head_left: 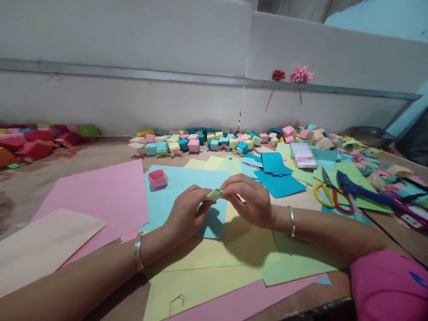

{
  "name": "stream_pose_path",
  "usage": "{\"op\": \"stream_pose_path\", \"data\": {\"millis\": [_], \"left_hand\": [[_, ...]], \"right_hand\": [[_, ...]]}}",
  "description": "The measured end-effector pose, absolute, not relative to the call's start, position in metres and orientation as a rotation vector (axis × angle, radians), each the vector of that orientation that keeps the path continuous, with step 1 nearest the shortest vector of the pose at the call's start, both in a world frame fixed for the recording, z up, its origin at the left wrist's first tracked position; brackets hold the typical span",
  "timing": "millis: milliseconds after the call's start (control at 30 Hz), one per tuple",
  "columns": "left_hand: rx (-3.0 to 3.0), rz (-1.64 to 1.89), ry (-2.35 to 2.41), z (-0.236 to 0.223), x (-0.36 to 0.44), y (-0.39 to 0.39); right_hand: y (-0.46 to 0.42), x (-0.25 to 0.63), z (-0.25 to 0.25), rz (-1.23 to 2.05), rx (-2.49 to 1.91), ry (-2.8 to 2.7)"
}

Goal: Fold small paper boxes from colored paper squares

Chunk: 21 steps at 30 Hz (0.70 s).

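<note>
A small folded piece of light green paper (213, 195) is pinched between the thumb and fingers of my left hand (189, 211). Its right end shows an opening, a brighter green inside. My right hand (249, 198) has its fingertips closed together at that end; whether they grip the paper's edge or something tiny is hard to see. Both hands are above a light blue sheet (180, 176) and pale yellow sheets (247, 245). Behind my left hand, a small open pink paper box (158, 179) sits on the blue sheet.
A large pink sheet (100, 191) and a cream sheet (50, 240) lie at left. Scissors (331, 194), a blue-handled tool (361, 194) and dark blue paper (281, 180) lie at right. Small coloured paper boxes (194, 145) line the wall; red ones (36, 142) are piled far left.
</note>
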State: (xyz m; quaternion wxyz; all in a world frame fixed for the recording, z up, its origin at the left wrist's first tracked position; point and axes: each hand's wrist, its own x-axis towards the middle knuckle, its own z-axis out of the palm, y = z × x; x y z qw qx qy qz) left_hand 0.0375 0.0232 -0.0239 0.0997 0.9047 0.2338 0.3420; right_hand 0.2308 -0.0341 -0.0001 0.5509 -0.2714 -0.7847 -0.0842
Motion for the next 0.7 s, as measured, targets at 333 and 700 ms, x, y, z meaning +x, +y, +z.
{"op": "stream_pose_path", "data": {"millis": [333, 700], "left_hand": [[2.105, 0.82, 0.505, -0.012, 0.037, 0.01], [2.207, 0.862, 0.486, -0.017, 0.038, 0.012]], "right_hand": [[-0.037, 0.231, 0.003, -0.113, -0.634, -1.823], [-0.041, 0.227, 0.003, -0.13, -0.6, -1.869]]}}
